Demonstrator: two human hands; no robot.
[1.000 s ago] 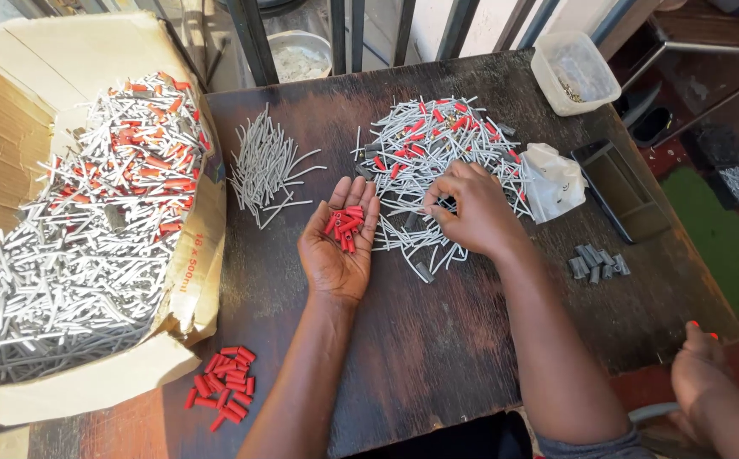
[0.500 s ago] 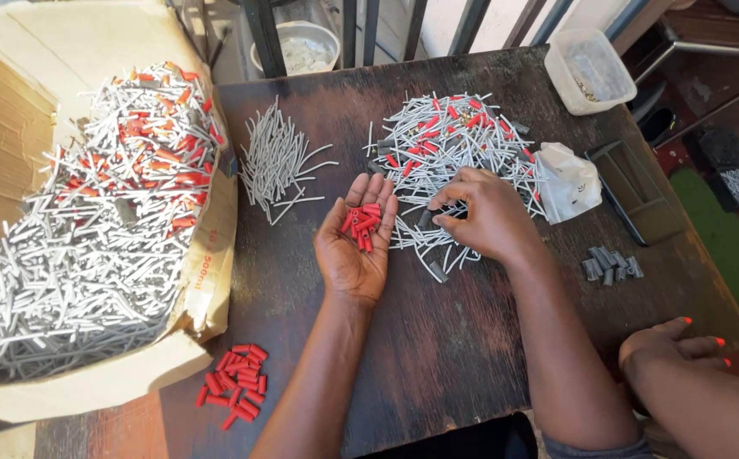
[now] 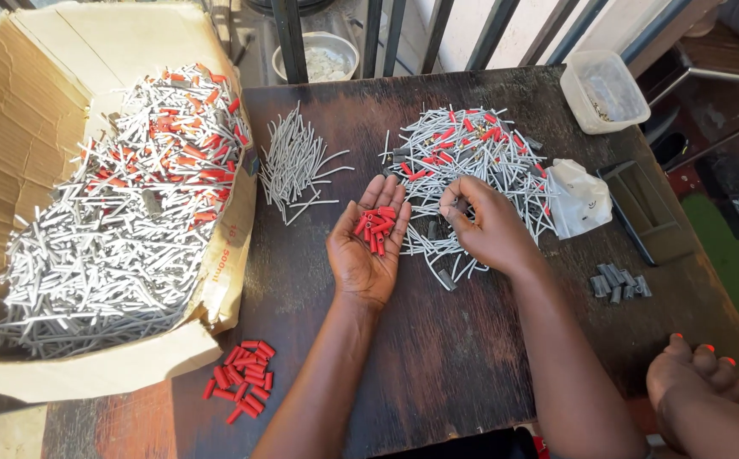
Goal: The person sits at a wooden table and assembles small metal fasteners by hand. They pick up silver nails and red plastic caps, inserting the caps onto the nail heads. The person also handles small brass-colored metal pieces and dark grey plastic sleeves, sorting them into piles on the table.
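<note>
Red caps (image 3: 375,228) heaped loosely in cupped left palm (image 3: 361,251).

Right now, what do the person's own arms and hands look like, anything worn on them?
Both are bare: the left hand and right hand show no gloves, rings or watch, and neither forearm has a sleeve in view. The fingernails look short and unpainted, though they are small in the frame.

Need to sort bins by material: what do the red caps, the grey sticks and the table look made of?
Red caps in the left hand: likely soft plastic, matte tubes.
Grey sticks by the right hand: silvery, possibly metal or coated plastic; unclear.
Table: dark worn wood, visible grain.
</note>
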